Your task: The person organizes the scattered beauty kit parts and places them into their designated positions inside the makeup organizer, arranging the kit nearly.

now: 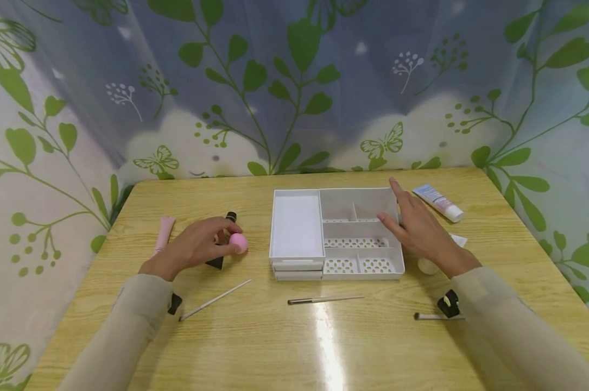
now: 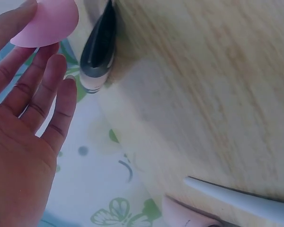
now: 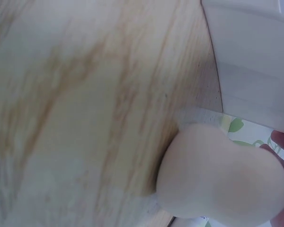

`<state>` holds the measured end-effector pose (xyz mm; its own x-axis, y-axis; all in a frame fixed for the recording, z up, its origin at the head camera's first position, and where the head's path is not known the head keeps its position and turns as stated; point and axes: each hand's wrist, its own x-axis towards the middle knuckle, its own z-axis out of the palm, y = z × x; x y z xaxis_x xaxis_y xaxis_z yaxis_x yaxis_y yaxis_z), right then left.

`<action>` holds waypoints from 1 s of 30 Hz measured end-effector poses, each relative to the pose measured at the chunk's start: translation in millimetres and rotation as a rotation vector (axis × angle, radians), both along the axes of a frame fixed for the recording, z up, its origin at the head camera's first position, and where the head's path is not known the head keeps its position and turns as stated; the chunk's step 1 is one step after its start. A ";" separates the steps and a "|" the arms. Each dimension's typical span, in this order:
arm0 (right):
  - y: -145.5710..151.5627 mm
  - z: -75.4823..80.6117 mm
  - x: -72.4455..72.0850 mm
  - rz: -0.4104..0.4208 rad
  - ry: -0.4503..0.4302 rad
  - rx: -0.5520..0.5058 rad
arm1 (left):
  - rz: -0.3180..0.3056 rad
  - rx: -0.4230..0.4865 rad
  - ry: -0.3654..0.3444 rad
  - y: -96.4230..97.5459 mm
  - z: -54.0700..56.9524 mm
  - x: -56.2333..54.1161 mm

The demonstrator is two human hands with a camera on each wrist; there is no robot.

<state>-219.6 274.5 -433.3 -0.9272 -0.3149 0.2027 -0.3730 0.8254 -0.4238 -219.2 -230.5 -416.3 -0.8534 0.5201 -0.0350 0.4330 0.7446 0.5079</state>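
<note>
In the head view my left hand (image 1: 196, 241) pinches a pink makeup sponge (image 1: 238, 243) between thumb and fingers, above the table. The same pink sponge (image 2: 52, 21) fills the top corner of the left wrist view. Just behind that hand lies a dark tube with a black cap (image 1: 231, 216), partly covered. My right hand (image 1: 416, 225) is at the right wall of a white compartment organizer (image 1: 296, 225), fingers extended and thumb over the edge. Under the right wrist sits a beige gourd-shaped sponge (image 3: 217, 175), mostly hidden in the head view.
Makeup brushes lie in front: one at left (image 1: 216, 300), one in the middle (image 1: 325, 299), one by the right sleeve (image 1: 428, 316). A pink tube (image 1: 164, 233) lies left. A blue-and-white tube (image 1: 437, 202) lies behind the right hand. Patterned fabric (image 1: 284, 108) hangs behind the table.
</note>
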 end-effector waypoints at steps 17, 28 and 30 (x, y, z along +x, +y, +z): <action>0.4 1.6 1.7 0.002 -0.021 0.000 | -0.061 0.019 0.098 10.6 17.1 -2.1; 0.3 1.9 2.0 0.005 -0.025 -0.001 | -0.045 0.051 0.075 14.6 26.9 -3.6; 0.2 2.1 1.6 0.006 -0.023 0.001 | -0.041 0.046 0.072 15.5 28.7 -4.1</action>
